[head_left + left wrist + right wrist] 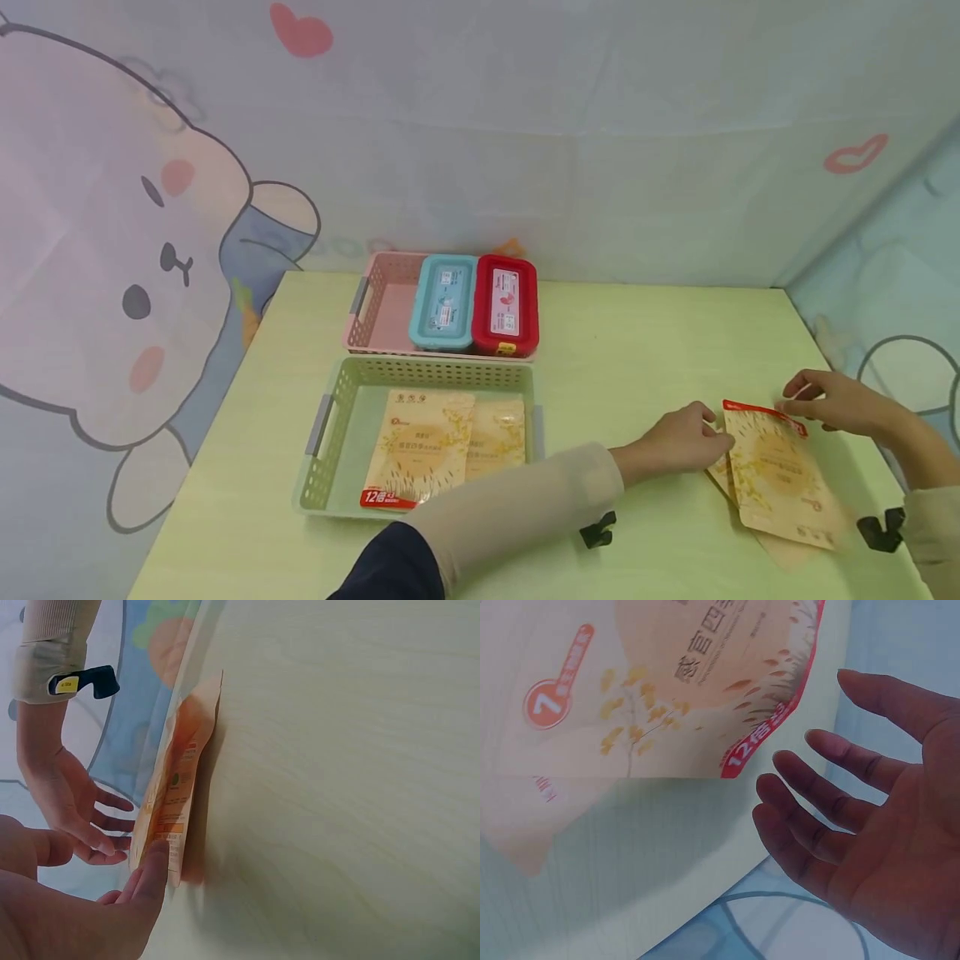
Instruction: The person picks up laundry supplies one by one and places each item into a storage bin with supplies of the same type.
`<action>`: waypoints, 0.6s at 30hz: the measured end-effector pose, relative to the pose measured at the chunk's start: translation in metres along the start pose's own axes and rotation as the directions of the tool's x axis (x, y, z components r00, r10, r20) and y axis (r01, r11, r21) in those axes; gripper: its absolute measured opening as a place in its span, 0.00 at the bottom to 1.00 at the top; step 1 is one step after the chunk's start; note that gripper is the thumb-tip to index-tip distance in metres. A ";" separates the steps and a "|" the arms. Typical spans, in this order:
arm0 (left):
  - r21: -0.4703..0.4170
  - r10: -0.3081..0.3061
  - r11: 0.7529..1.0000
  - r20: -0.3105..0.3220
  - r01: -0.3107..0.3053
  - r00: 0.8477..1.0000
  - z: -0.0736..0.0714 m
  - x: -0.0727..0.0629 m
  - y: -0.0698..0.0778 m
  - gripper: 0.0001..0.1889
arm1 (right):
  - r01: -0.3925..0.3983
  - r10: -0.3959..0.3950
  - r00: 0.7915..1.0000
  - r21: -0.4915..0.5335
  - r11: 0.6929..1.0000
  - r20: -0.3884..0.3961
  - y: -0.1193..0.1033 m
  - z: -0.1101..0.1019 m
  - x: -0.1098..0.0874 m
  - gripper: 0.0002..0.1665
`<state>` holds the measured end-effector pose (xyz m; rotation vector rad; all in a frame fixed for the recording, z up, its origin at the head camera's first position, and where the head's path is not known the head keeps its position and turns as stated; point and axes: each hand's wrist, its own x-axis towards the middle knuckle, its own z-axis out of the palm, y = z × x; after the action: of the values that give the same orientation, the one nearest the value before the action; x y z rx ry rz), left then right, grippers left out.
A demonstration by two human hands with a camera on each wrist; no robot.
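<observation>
A beige foil pouch (780,475) with a red top strip lies tilted at the right of the table, one side raised. Beneath it, part of a second beige pouch (797,550) sticks out. My left hand (686,437) is at the upper pouch's left edge; in the left wrist view its extended forefinger touches the pouch's printed back (180,787), while the thumb stands apart. Beside the red strip, my right hand (843,404) has its fingers spread and loosely bent. In the right wrist view a gap separates this hand (870,802) from the pouch (667,697).
A green basket (318,483) at centre left holds two similar pouches (420,450), one overlapping the other. Behind it, a pink basket (386,317) holds a light-blue lidded box (444,302) and a red lidded box (506,304). A printed cloth (600,167) hangs behind the table.
</observation>
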<state>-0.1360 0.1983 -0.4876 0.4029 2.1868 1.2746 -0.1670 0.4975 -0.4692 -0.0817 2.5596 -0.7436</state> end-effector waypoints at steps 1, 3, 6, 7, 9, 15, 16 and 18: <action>0.003 0.003 1.000 0.007 -0.003 1.000 0.000 0.000 -0.001 0.19 | -0.011 0.011 1.000 0.017 1.000 0.016 0.002 0.001 0.000 0.24; 0.016 0.006 1.000 0.021 -0.007 1.000 0.002 0.000 -0.002 0.19 | -0.025 0.023 0.999 0.051 0.998 0.045 0.005 0.003 -0.001 0.23; 0.030 0.014 0.999 0.047 -0.016 0.999 0.004 0.000 -0.003 0.20 | -0.054 0.045 0.996 0.108 0.993 0.083 0.009 0.006 -0.002 0.23; 0.029 0.015 0.999 0.057 -0.016 0.998 0.005 0.000 -0.003 0.20 | -0.065 0.055 0.994 0.122 0.990 0.090 0.010 0.006 -0.003 0.23; 0.008 0.014 1.000 0.084 -0.015 0.996 0.006 0.000 -0.003 0.20 | -0.082 0.070 0.993 0.132 0.988 0.096 0.012 0.007 -0.004 0.24; -0.105 -0.011 0.994 0.119 0.024 0.993 0.008 0.000 -0.001 0.17 | -0.130 0.117 0.989 0.154 0.979 0.090 0.015 0.011 -0.005 0.24; -0.128 -0.016 0.991 0.126 0.032 0.992 0.010 0.001 -0.001 0.16 | -0.139 0.126 0.988 0.160 0.977 0.090 0.016 0.011 -0.005 0.24; -0.148 -0.036 0.987 0.135 0.056 0.990 0.013 0.002 0.001 0.15 | -0.164 0.150 0.984 0.173 0.971 0.091 0.018 0.013 -0.006 0.24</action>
<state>-0.1297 0.2085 -0.4927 0.3632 1.9637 1.3396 -0.1551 0.5073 -0.4854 0.1470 2.3812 -0.8874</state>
